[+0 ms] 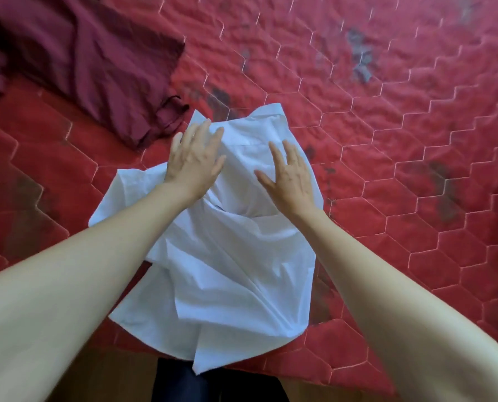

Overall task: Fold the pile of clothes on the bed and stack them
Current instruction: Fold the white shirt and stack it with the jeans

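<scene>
Hands: left hand [194,162] and right hand [289,177], fingers straight, pressing crumpled white cotton shirt [227,256].
Risk: creases may set; hem overhanging the bed's near edge could slide off.

No legible text anywhere

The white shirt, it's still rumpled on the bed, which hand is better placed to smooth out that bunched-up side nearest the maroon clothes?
Probably the left hand. It lies flat on the white shirt at the edge facing the maroon garment, while the right hand rests farther from it.
</scene>
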Action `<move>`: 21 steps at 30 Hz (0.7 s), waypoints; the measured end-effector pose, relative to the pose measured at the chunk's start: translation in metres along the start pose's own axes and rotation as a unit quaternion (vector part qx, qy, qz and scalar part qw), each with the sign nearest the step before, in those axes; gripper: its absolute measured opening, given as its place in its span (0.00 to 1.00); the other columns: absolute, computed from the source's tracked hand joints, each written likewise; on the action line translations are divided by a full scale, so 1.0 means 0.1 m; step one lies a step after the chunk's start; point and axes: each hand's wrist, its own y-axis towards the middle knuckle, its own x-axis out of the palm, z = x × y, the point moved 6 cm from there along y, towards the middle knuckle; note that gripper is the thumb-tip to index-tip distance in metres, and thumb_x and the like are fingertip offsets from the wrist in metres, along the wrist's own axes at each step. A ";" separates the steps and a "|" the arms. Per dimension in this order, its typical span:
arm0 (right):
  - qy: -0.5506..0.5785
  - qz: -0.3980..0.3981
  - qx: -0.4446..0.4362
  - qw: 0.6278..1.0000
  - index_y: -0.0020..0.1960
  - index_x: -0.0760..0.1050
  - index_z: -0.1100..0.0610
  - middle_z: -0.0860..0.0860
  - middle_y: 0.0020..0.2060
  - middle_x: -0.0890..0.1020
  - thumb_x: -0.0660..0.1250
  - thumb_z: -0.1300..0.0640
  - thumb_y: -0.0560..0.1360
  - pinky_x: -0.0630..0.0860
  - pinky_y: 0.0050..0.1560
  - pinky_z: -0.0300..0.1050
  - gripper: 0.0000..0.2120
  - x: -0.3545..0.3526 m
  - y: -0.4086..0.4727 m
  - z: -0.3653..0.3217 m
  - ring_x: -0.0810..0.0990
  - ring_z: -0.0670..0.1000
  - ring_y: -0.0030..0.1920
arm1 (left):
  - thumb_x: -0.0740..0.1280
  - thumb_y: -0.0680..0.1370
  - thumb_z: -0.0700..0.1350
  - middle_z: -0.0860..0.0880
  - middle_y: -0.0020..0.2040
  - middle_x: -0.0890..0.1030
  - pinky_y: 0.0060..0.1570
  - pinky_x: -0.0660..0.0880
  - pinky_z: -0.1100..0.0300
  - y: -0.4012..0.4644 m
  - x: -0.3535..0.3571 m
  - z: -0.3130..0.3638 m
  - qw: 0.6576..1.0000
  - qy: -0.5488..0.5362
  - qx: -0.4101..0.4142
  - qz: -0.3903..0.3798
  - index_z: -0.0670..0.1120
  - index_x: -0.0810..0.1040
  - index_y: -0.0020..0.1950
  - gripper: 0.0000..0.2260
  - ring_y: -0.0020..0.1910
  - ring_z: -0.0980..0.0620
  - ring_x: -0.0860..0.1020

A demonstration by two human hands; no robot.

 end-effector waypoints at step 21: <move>0.094 -0.055 0.096 0.989 0.68 0.70 0.53 0.56 0.60 0.75 0.61 0.48 0.79 0.67 0.53 0.47 0.20 0.21 1.71 0.50 0.72 0.57 0.62 | 0.56 0.83 0.48 0.42 0.55 0.79 0.53 0.69 0.51 1.42 0.60 0.03 0.966 -0.202 -0.045 -0.153 0.42 0.76 0.54 0.13 0.57 0.40 0.74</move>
